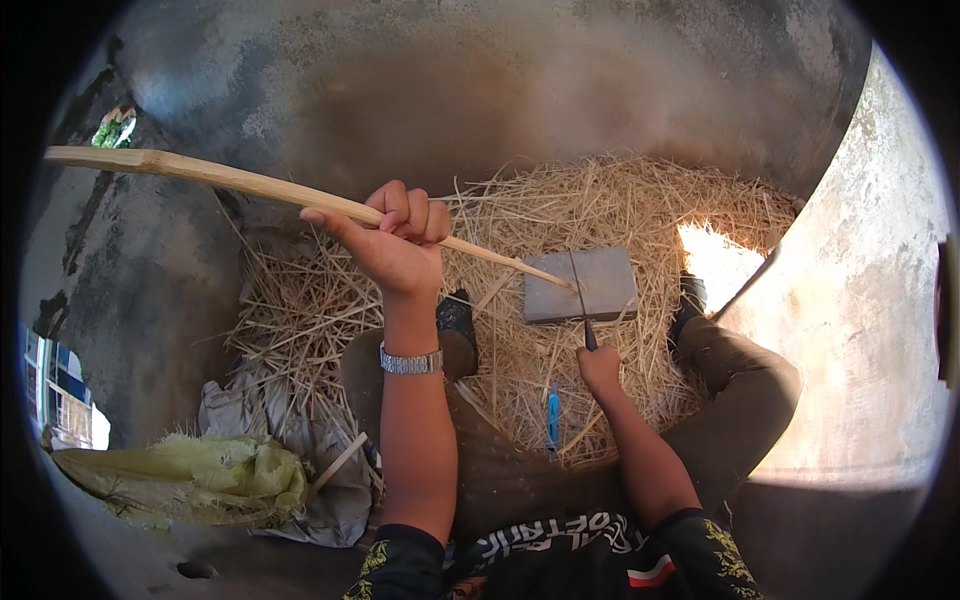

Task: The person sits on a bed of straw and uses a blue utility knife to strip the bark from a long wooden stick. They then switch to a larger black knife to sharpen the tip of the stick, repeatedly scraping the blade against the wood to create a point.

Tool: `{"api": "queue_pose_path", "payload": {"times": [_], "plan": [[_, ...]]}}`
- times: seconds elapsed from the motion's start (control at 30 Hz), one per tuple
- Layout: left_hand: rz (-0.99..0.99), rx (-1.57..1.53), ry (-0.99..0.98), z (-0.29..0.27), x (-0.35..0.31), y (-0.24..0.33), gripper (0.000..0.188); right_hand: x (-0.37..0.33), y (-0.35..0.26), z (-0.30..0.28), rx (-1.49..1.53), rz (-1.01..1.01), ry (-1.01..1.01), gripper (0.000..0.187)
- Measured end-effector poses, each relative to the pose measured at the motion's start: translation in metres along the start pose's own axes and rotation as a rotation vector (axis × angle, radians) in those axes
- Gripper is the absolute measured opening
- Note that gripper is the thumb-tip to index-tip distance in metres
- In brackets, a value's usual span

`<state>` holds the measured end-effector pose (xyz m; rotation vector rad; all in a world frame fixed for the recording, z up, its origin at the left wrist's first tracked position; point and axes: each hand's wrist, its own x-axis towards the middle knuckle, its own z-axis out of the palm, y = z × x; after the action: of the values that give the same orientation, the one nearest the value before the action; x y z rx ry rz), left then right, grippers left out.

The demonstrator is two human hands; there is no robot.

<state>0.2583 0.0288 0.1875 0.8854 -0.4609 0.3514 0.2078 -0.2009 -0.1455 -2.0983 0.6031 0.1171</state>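
My left hand (398, 245) is raised at the middle-left, fingers wrapped round a long pale wooden stick (240, 181), perhaps bamboo. The stick slants from the far left down to the right, and its thin end lies over a grey rectangular block (609, 275). A knife (590, 335) is in my right hand (600, 372), held by its dark handle. Its narrow blade points away from me across the block and meets or passes the stick's tip; whether they touch, I cannot tell. A watch circles my left wrist.
Straw-like shavings (560, 205) cover the ground around the block and between my legs. A slim blue object (552, 418) lies on them. At lower left are a yellow-green sack (190, 478) and grey cloth (325, 512). Weathered concrete walls (480, 90) curve round me.
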Motion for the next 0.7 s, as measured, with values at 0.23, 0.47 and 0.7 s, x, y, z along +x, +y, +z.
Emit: {"api": "queue_pose_path", "payload": {"times": [0.23,0.47,0.7], "plan": [[-0.029,0.026,0.027,-0.005,0.002,0.007,0.079,-0.094,-0.127,-0.053,0.790,-0.567,0.139,0.030],[-0.044,0.039,-0.104,0.003,0.001,0.003,0.077,-0.101,-0.092,-0.031,0.293,-0.121,-0.183,0.033],[-0.018,0.059,-0.057,0.003,-0.001,0.001,0.076,-0.118,-0.122,-0.055,0.894,-0.455,0.057,0.035]]}}
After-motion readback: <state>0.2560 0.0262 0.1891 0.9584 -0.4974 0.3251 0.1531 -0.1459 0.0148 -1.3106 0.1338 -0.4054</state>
